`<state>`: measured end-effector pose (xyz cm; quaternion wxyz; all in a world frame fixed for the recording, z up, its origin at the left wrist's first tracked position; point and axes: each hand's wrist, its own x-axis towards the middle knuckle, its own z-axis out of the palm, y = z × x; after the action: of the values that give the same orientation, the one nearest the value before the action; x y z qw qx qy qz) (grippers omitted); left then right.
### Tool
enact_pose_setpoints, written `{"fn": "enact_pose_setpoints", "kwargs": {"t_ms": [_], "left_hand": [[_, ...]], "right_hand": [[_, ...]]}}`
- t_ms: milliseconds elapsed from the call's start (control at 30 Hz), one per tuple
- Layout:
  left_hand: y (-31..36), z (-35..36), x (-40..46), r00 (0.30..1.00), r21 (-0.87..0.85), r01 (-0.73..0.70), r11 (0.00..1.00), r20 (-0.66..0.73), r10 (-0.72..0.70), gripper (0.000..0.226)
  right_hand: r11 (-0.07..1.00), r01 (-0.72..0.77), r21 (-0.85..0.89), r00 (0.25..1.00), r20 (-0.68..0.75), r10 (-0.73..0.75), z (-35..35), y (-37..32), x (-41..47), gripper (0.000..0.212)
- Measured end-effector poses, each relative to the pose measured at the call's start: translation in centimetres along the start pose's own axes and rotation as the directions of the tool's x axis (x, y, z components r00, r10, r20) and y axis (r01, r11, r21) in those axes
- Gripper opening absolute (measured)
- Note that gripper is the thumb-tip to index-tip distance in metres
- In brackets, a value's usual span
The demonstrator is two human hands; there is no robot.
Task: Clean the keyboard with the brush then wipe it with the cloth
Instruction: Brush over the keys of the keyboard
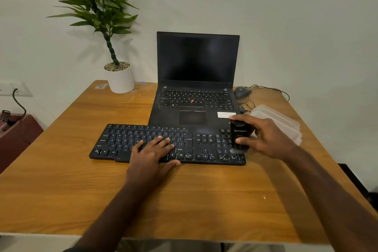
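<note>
**Brush on the number pad**

My left hand (152, 150) lies flat on the keyboard (122, 143), fingers straight. My right hand (263, 137) grips the black brush (239, 135) upright, bristles touching the keys at the right end. The cloth (282, 122) lies just beside it, the laptop (196, 80) behind.

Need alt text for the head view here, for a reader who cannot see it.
The right hand holds a black brush upright on the right end of a black keyboard, while the left hand rests flat on its keys. Behind stand an open laptop, a potted plant and a mouse.
</note>
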<state>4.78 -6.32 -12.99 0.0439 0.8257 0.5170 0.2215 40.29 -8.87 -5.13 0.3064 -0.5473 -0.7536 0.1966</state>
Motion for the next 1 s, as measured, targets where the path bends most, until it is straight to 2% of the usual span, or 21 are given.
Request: {"fn": "enact_pose_setpoints", "kwargs": {"t_ms": [167,300,467,567,733,933,1000], "left_hand": [[0.0,0.1,0.1,1.0,-0.004,0.008,1.0,0.0,-0.008,0.076],[0.1,-0.1,0.0,1.0,-0.016,0.009,1.0,0.0,-0.009,0.076],[0.2,-0.3,0.0,1.0,-0.008,0.008,1.0,0.016,-0.008,0.076],[0.0,-0.1,0.1,1.0,-0.009,0.01,1.0,0.005,-0.01,0.075],[-0.1,0.1,0.1,1.0,0.007,0.008,1.0,0.007,-0.008,0.075],[0.0,0.0,0.1,1.0,0.0,0.006,1.0,0.004,-0.006,0.074],[0.1,0.0,0.1,1.0,-0.008,0.006,1.0,0.004,-0.006,0.076]], "right_hand": [[0.992,0.037,0.119,0.997,-0.071,-0.029,2.0,-0.7,0.2,0.064],[0.981,0.068,0.181,0.997,-0.057,-0.058,5.0,-2.7,2.1,0.065],[0.988,0.079,0.129,0.996,0.027,-0.083,4.4,-3.2,2.8,0.065],[0.998,0.028,0.065,0.997,0.07,-0.032,2.6,-2.6,2.8,0.065],[0.981,0.047,0.187,0.999,-0.025,-0.043,5.5,-4.6,3.8,0.067],[0.972,0.005,0.234,0.998,0.065,-0.02,6.0,-5.0,4.2,0.064],[0.971,0.009,0.24,1.0,0.019,-0.014,6.1,-5.2,4.2,0.064]]}}
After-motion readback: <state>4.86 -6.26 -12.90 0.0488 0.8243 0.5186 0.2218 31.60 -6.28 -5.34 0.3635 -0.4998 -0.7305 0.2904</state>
